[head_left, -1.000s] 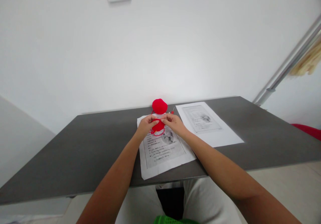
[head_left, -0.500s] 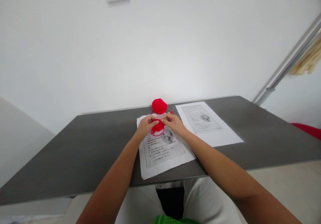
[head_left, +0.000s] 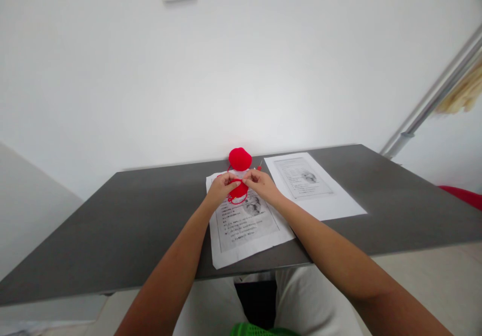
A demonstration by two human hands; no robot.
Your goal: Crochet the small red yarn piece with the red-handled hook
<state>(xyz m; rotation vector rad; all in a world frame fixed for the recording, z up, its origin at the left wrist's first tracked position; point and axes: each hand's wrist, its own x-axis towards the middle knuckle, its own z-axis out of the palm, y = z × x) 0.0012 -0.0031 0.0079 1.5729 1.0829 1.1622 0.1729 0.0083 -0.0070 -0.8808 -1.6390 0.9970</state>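
Note:
My left hand (head_left: 218, 189) and my right hand (head_left: 262, 184) meet over a printed sheet (head_left: 244, 223) on the dark grey table (head_left: 113, 225). Both pinch a strand of red yarn (head_left: 238, 191) between fingertips; a small red loop hangs below them. A ball of red yarn (head_left: 240, 158) with a white band sits just behind the hands. A thin red-tipped stick (head_left: 259, 165), perhaps a crochet hook, lies right of the ball.
A second printed sheet (head_left: 312, 185) lies to the right on the table. A metal pole (head_left: 433, 95) leans at the right wall. A red object (head_left: 463, 195) shows beyond the table's right end. A green basket (head_left: 259, 330) sits under my lap.
My fingertips have drawn slightly closer together on the yarn. Nothing else has visibly moved.

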